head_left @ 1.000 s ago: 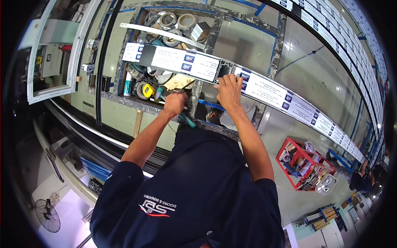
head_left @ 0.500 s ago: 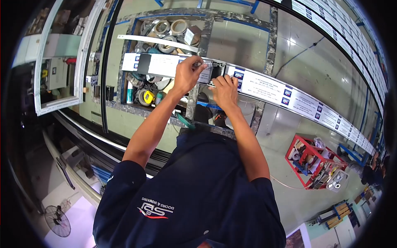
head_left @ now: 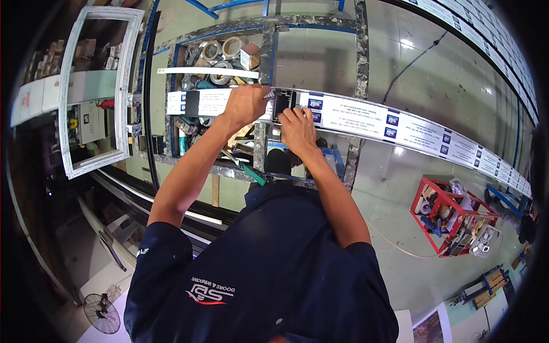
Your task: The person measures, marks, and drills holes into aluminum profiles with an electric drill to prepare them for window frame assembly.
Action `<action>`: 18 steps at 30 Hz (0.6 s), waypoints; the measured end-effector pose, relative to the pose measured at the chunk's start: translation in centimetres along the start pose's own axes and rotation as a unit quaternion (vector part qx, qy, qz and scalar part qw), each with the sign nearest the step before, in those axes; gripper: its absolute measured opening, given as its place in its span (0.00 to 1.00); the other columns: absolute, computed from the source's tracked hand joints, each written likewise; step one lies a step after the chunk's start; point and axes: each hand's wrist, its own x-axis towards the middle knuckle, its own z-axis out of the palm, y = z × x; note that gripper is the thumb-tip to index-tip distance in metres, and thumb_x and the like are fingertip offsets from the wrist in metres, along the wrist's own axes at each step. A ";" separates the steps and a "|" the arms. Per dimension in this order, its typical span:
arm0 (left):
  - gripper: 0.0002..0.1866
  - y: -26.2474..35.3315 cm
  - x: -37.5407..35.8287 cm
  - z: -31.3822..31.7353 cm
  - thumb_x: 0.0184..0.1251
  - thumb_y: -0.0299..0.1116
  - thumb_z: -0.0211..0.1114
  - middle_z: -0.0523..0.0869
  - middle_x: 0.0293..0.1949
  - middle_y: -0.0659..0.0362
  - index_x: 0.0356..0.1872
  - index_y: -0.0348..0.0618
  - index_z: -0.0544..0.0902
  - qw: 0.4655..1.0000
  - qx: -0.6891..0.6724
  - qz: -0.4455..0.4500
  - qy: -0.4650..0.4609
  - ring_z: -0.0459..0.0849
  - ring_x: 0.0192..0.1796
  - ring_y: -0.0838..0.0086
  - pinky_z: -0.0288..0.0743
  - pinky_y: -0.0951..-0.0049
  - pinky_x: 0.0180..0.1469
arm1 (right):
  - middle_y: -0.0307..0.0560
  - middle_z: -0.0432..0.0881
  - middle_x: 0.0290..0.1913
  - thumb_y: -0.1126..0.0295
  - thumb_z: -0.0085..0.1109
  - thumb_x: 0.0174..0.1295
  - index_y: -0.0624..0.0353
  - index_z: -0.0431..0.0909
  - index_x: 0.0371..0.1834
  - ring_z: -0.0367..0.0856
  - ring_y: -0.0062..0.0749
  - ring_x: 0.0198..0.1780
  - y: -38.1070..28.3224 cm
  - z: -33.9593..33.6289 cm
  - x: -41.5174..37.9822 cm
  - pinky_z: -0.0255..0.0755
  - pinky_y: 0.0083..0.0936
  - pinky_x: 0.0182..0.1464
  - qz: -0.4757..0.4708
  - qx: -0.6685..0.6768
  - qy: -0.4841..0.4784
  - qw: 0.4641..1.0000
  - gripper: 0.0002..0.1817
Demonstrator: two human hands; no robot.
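Observation:
A long profile (head_left: 366, 118) with printed white film lies across the metal frame bench. Its dark bare section (head_left: 284, 103) shows between my hands. My left hand (head_left: 247, 103) is closed on the left part of the profile, thumb and fingers pinched near a small light piece that I cannot make out clearly. Fingers bent, my right hand (head_left: 298, 127) rests on the near edge of the profile, just right of the dark section; whether it grips anything is hidden.
Tape rolls (head_left: 232, 47) and tools fill a tray in the bench. A narrow white strip (head_left: 209, 72) lies above the profile. A green-handled tool (head_left: 252, 174) is at the near edge. A red cart (head_left: 446, 214) stands right, a window frame (head_left: 68, 91) left.
The view has shifted. My left hand has turned and lies lower over the profile, its fingers closer to the dark section. My right hand stays at the near edge.

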 end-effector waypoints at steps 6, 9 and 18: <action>0.07 1.6 1.6 -0.4 0.63 0.33 0.72 0.88 0.23 0.41 0.34 0.39 0.90 0.992 0.105 0.047 -0.041 0.90 0.29 0.43 0.84 0.45 0.37 | 0.43 0.86 0.49 0.73 0.72 0.54 0.56 0.90 0.48 0.81 0.41 0.56 0.4 0.3 -0.3 0.68 0.45 0.66 -0.007 0.006 0.015 1.000 0.16; 0.08 1.9 2.8 -1.1 0.58 0.33 0.69 0.89 0.26 0.40 0.30 0.39 0.90 0.989 0.119 0.054 -0.069 0.92 0.31 0.43 0.86 0.46 0.37 | 0.42 0.86 0.48 0.73 0.71 0.55 0.56 0.90 0.48 0.81 0.41 0.55 0.5 0.4 -0.4 0.68 0.45 0.65 -0.013 0.014 0.030 0.999 0.15; 0.11 0.4 5.2 0.1 0.52 0.29 0.71 0.85 0.21 0.47 0.35 0.34 0.86 0.894 0.100 0.393 0.193 0.88 0.25 0.49 0.80 0.49 0.28 | 0.42 0.82 0.43 0.75 0.67 0.57 0.56 0.88 0.41 0.82 0.39 0.51 0.5 1.1 -0.6 0.70 0.41 0.60 0.011 0.022 0.042 0.999 0.09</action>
